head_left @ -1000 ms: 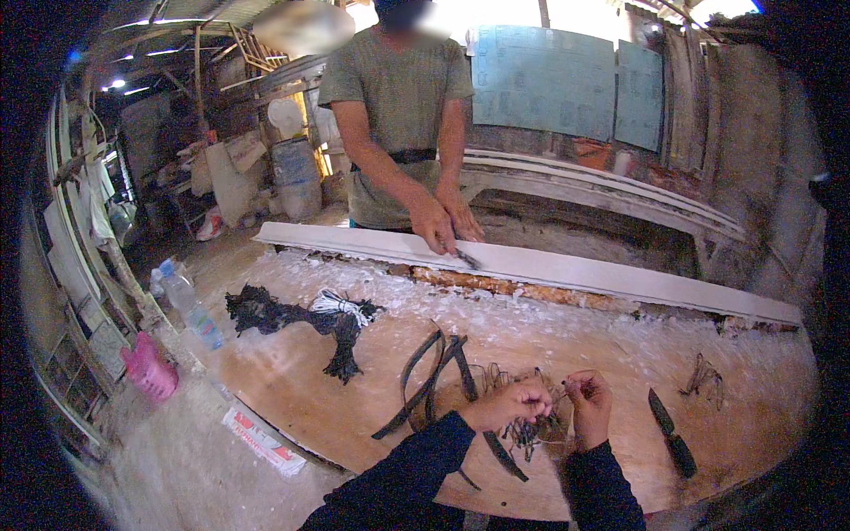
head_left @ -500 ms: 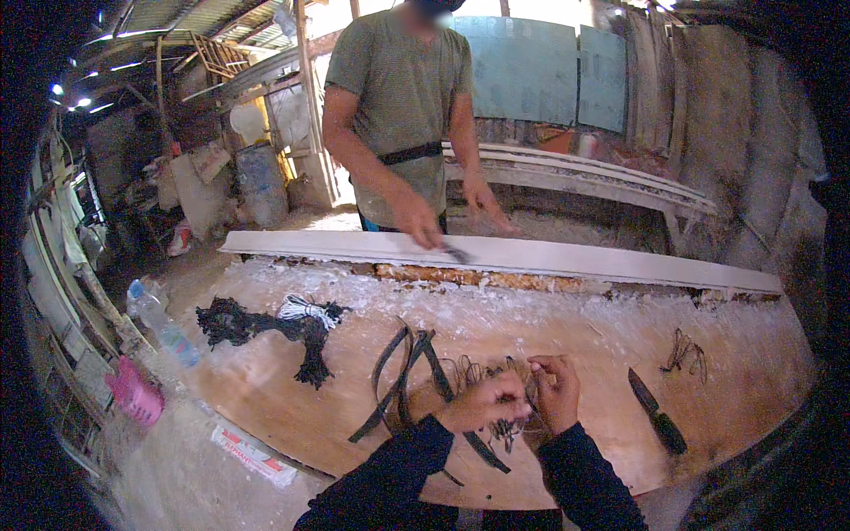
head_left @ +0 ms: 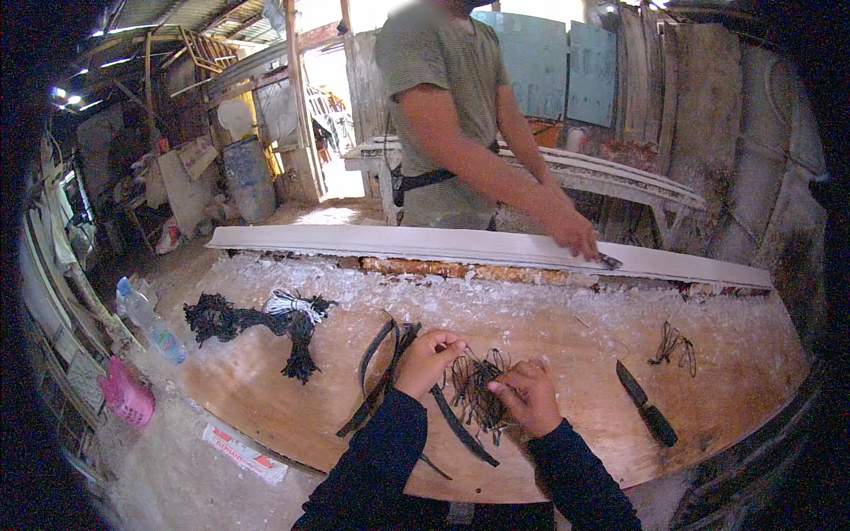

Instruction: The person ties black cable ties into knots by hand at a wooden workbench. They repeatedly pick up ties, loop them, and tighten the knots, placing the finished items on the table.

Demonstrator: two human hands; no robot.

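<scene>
A loose tangle of thin dark cords (head_left: 478, 394) lies on the wooden tabletop in front of me. My left hand (head_left: 427, 361) is at its upper left, thumb and fingertips pinched on a thin cord. On the opposite side my right hand (head_left: 533, 400) has its fingertips closed on cords at the edge of the tangle; the exact strands are too fine to make out. Flat black strips (head_left: 367, 403) lie beside and partly beneath my left forearm, and another black strip (head_left: 462, 432) runs below the tangle.
A black-handled knife (head_left: 655, 423) and a small cord bunch (head_left: 675, 347) lie to the right. Black cord bundles (head_left: 215, 319) and a white one (head_left: 290, 303) are at left. Across the table, a co-worker's hand (head_left: 577, 237) holds a tool on a long white moulding (head_left: 398, 241).
My hands have drawn apart: the left moved up and left, the right slightly down to the tangle's right side. The co-worker has shifted right along the moulding.
</scene>
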